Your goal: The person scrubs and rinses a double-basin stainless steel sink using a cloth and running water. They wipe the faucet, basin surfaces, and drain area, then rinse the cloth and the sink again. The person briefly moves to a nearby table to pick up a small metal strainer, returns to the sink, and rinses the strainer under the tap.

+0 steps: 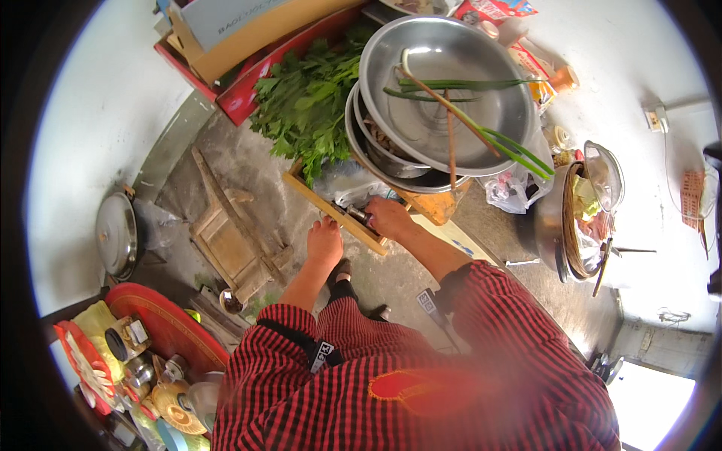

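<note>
A narrow wooden drawer [333, 208] is pulled out in front of me, under the stacked metal basins. My left hand [325, 239] has its fingers curled at the outer face of the drawer front. Inside the drawer is my right hand [388, 217], fingers bent down beside a small dark metal object [358, 213]; whether it grips that object is hidden. Clear plastic bags [352, 183] fill the rear part of the drawer. Above it, a large stainless steel basin [389, 56] holds several spring onions [465, 84] and a pair of brown chopsticks [449, 135].
Leafy celery [316, 101] overhangs the drawer's left end, beside a red box [242, 96]. A wooden stool [231, 231] lies tipped on the concrete floor. At right stands a large pot [550, 208] with food in it. Jars [128, 338] crowd a red round tabletop [163, 315] at lower left.
</note>
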Available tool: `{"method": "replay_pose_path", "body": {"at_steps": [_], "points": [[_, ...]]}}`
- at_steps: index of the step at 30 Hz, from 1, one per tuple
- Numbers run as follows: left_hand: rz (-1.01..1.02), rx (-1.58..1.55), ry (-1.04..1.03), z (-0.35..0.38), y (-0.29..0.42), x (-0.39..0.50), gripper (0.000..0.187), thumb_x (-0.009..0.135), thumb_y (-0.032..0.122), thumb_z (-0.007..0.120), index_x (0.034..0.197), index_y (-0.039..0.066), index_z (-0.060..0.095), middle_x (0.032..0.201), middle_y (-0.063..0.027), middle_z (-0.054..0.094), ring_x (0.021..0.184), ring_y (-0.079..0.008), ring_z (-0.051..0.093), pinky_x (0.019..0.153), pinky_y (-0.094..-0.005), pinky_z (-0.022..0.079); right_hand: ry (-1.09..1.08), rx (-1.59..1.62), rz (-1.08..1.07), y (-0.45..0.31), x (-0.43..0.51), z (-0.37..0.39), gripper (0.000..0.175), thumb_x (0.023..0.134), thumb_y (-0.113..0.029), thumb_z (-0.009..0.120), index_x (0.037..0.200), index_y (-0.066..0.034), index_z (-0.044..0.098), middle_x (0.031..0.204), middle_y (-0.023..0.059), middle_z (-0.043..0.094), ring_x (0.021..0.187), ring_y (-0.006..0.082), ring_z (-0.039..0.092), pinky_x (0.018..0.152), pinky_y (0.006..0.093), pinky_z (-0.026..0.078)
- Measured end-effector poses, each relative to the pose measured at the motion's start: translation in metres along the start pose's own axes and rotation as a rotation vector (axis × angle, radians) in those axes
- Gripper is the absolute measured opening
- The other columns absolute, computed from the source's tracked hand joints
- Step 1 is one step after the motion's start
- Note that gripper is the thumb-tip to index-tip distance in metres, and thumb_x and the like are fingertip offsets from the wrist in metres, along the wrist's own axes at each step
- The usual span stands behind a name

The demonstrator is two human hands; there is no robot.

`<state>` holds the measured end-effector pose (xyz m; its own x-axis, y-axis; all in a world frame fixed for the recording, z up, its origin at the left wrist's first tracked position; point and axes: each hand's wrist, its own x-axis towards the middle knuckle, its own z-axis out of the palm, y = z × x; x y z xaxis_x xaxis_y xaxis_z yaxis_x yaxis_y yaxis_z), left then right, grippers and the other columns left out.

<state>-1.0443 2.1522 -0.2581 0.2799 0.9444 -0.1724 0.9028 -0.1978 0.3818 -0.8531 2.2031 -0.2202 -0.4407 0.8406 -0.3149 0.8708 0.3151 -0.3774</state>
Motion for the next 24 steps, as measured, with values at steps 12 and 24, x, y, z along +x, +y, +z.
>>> {"method": "replay_pose_path", "body": {"at_steps": [12,24], "points": [[-0.048,-0.235,-0.166,-0.031,0.043,0.021,0.050,0.084,0.042,0.049,0.123,0.011,0.054,0.129,-0.0143,0.050,0.125,-0.0331,0.037,0.108,-0.0430,0.024,0.495,0.195,-0.070,0.007,-0.135,-0.040,0.028,0.074,-0.005,0.059,0.102,-0.0059,0.060,0.088,0.0129,0.060,0.092,0.0300,0.057,0.080,0.0374,0.047],[0.247,-0.834,0.042,0.067,0.057,0.148,0.052,0.087,0.024,0.057,0.130,0.001,0.041,0.135,-0.0177,0.041,0.126,-0.0292,0.036,0.104,-0.0367,0.028,0.227,0.255,0.937,0.018,-0.421,0.072,0.022,0.083,-0.019,0.052,0.099,-0.0112,0.064,0.088,0.0158,0.065,0.084,0.0320,0.063,0.074,0.0391,0.050]]}}
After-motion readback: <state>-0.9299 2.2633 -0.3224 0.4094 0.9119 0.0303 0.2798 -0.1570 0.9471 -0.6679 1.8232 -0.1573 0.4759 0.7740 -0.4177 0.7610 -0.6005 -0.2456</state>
